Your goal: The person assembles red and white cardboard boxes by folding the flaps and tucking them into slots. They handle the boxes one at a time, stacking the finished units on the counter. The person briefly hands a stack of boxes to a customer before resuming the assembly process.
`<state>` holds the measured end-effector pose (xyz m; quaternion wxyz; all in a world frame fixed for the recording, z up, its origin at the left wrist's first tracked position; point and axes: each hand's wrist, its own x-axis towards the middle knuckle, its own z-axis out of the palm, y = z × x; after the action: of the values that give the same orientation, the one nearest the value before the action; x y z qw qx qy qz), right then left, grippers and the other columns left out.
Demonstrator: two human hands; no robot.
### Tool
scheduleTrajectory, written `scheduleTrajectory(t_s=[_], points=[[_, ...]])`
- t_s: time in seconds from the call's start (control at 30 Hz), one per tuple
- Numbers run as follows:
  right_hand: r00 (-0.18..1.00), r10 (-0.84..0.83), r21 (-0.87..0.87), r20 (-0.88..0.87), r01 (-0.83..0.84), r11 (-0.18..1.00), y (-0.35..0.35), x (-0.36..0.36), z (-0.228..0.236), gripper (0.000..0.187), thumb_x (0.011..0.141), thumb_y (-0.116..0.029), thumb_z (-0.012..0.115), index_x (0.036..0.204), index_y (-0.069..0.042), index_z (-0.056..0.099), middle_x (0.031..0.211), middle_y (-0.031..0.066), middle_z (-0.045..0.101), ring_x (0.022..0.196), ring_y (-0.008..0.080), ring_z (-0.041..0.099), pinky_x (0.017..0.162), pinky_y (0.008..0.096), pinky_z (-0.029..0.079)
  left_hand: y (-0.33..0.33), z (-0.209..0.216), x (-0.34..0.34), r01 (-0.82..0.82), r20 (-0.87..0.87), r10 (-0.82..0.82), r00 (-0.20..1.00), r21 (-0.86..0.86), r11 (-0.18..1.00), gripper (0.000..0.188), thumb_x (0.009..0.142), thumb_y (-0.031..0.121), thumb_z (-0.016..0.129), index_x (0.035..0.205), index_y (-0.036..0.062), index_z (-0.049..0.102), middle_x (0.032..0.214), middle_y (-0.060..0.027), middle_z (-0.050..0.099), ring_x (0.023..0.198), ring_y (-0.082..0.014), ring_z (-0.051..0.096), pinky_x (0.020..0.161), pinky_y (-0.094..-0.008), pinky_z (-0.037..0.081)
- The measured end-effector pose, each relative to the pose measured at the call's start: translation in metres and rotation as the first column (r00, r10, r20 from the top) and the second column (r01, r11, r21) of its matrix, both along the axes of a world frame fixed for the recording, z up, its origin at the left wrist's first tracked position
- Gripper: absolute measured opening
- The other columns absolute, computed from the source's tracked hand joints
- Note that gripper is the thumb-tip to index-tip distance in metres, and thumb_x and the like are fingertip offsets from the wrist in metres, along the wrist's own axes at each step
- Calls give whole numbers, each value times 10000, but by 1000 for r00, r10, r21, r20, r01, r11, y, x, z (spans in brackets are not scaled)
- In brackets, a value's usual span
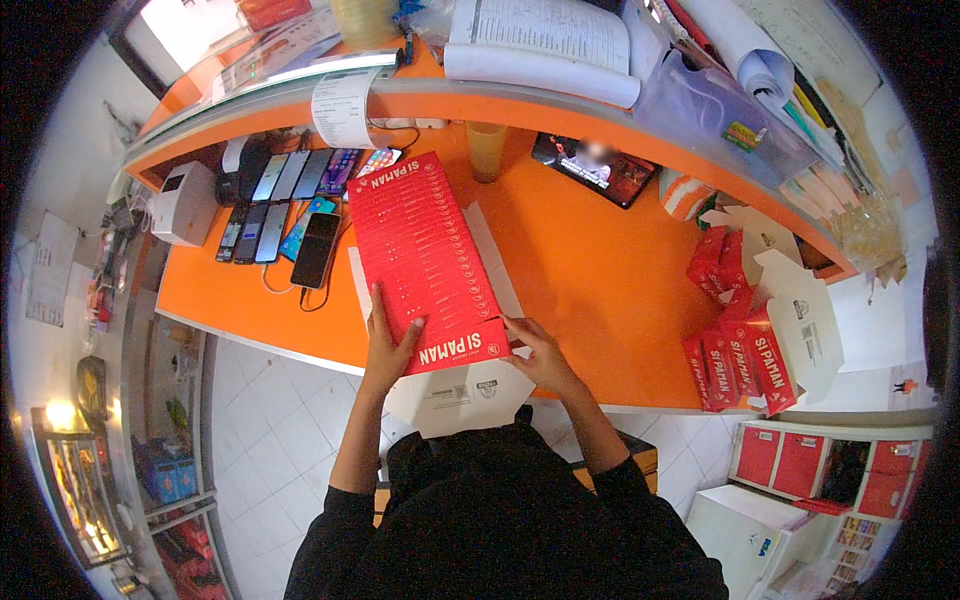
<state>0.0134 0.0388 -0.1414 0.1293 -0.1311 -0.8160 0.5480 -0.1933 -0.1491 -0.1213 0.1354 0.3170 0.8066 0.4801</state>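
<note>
A fanned stack of flat red food cartons (430, 250) with white print lies before me on the orange desk, each sheet overlapping another. The nearest carton's cream flap (460, 398) extends past the desk edge toward my body. My left hand (388, 348) grips the stack's near left side, thumb on the red face and fingers along the edge. At the near right corner, my right hand (540, 355) is closed on a carton's edge; some of its fingertips are hidden. Pale cardboard (490, 250) shows beyond the stack's right side.
Several phones (315, 248) with cables lie at the left, beside a white printer-like device (184, 205). A drink cup (487, 152) and a lit tablet (595, 168) stand farther back. Folded red cartons (735, 355) crowd the right end. Papers (540, 45) cover the raised shelf.
</note>
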Motion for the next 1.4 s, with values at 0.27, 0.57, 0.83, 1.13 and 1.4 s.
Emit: scheduleTrajectory(t_s=[0.27,0.57,0.83,1.13,1.4], points=[[988,-139,4,-65,140,990,-16,-10,-12,588,852,20,587,1397,-101,402,1220,129,480,1062,228,549,859,311,518,-4,-4,0,-3,-38,4,999,5,1000,932,855,346,666,1486,84,32,1397,-310,279,1248,-393,384,1032,-459,356],[914,-399,-193,-71,380,905,-32,-14,-30,330,854,-4,617,1177,17,554,1050,110,603,932,188,618,827,295,520,-2,15,5,-12,147,7,989,33,999,856,861,202,660,1478,32,92,1492,-219,219,1329,-289,324,1091,-387,292],[939,-337,-192,74,345,919,-21,-7,-63,321,802,-13,675,1104,41,580,985,104,637,936,165,632,844,293,513,-4,0,0,-16,-1,16,1000,36,999,915,839,344,687,1485,82,94,1354,-296,343,1227,-371,426,1023,-447,374],[970,-242,-155,-15,237,959,-12,-8,-69,348,803,-71,688,1132,-2,596,1024,124,646,913,214,645,812,320,529,-7,4,-5,46,18,-46,999,-13,999,909,842,318,683,1482,70,87,1411,-284,283,1285,-352,369,1061,-432,333],[968,-240,250,-72,250,935,-3,-12,-55,392,784,-201,725,1100,-20,579,1034,163,621,970,325,589,870,415,459,-7,11,-3,42,89,-41,995,-14,999,881,851,245,680,1474,24,98,1472,-247,239,1337,-309,316,1093,-403,285]])
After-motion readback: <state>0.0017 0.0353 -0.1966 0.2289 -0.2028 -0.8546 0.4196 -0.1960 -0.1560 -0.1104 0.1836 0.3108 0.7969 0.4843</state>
